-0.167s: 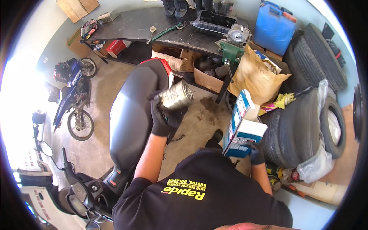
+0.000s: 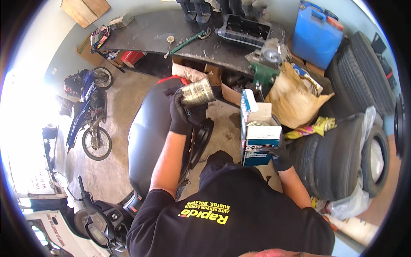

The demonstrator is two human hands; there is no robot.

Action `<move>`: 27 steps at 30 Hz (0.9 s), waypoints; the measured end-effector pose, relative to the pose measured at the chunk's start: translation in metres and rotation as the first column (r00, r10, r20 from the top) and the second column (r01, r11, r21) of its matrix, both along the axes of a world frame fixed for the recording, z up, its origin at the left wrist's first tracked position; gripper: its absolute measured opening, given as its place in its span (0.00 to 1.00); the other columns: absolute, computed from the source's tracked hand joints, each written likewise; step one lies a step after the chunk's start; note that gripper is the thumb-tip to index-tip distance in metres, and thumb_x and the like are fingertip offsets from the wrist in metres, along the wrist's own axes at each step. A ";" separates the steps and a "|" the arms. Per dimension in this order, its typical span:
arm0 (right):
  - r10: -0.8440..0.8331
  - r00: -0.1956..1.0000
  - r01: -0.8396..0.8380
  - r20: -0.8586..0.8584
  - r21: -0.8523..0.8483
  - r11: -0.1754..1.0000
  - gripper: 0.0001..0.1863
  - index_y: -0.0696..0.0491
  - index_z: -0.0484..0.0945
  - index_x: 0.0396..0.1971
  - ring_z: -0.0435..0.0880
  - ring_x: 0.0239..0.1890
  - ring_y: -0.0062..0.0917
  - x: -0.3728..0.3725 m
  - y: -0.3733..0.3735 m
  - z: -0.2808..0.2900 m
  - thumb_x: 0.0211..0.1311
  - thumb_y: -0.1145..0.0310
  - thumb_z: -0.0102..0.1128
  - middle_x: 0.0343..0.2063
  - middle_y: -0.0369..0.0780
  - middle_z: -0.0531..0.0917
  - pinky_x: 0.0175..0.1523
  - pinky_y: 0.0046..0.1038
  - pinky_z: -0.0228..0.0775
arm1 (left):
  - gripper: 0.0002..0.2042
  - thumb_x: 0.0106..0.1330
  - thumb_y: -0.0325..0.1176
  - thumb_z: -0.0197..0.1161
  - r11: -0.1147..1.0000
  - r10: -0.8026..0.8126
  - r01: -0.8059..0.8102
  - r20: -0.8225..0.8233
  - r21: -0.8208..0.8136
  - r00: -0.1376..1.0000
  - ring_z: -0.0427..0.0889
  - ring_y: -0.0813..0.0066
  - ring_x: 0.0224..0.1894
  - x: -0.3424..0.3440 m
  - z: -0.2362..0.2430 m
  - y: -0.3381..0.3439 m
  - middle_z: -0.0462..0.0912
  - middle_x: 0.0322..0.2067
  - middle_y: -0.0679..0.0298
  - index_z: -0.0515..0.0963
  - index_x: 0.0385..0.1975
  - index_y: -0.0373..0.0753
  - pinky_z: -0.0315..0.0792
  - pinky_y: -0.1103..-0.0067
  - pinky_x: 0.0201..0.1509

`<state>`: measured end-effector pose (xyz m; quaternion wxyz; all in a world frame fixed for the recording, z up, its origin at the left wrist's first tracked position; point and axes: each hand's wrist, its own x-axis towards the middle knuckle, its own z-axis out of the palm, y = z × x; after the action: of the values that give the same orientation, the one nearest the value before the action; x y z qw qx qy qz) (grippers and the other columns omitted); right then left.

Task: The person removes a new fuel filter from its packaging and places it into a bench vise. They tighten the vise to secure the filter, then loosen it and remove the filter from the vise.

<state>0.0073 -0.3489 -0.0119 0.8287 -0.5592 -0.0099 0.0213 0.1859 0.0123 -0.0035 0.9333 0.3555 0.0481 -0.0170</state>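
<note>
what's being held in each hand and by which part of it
Left hand: a metal can, held near its left end, from below. Right hand: an open blue-and-white box, held at its lower right side.

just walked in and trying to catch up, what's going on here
A person in black gloves has a metal canister, possibly a filter, in the left hand, and a blue-and-white carton in the right hand. The carton's top flaps are open, with something round and pale showing inside. The canister is out of the carton. A scooter stands at the person's left, and a dark workbench with a green vise is ahead.
</note>
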 end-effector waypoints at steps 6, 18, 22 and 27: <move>0.101 0.995 -0.101 0.003 0.087 0.991 0.66 0.53 0.54 0.77 0.67 0.72 0.31 0.150 0.050 0.005 0.36 0.63 0.88 0.69 0.41 0.68 0.75 0.37 0.62 | 0.14 0.64 0.27 0.69 0.808 0.139 -0.238 0.218 0.540 0.966 0.81 0.75 0.42 0.198 -0.005 0.004 0.82 0.42 0.65 0.77 0.48 0.35 0.77 0.77 0.48; -0.130 0.989 0.128 -0.076 -0.036 0.991 0.63 0.54 0.53 0.76 0.73 0.68 0.33 0.301 0.097 -0.004 0.40 0.65 0.87 0.67 0.43 0.70 0.73 0.38 0.67 | 0.37 0.50 0.49 0.76 -0.147 -0.357 -0.205 0.141 0.968 0.923 0.85 0.43 0.53 0.440 0.033 -0.015 0.85 0.49 0.41 0.74 0.57 0.32 0.78 0.60 0.56; -0.144 0.984 0.134 -0.101 -0.103 0.986 0.64 0.54 0.52 0.76 0.72 0.69 0.34 0.315 0.089 -0.009 0.39 0.65 0.87 0.67 0.44 0.70 0.73 0.38 0.66 | 0.38 0.52 0.49 0.75 -0.237 -0.414 -0.240 0.126 0.942 0.902 0.83 0.43 0.56 0.448 0.020 -0.030 0.84 0.51 0.40 0.72 0.60 0.32 0.77 0.60 0.58; -0.187 0.979 0.176 -0.075 -0.136 0.975 0.65 0.54 0.51 0.77 0.70 0.70 0.34 0.327 0.088 -0.006 0.39 0.63 0.87 0.68 0.45 0.68 0.73 0.39 0.65 | 0.38 0.56 0.49 0.74 -0.166 -0.337 -0.223 0.158 0.961 0.928 0.84 0.49 0.54 0.457 0.001 -0.022 0.84 0.50 0.44 0.71 0.63 0.32 0.78 0.63 0.58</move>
<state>0.3339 -0.2610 -0.0176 0.7890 -0.6086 0.0789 -0.0296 0.6431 -0.0095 -0.0029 0.3149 0.9367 -0.1452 0.0485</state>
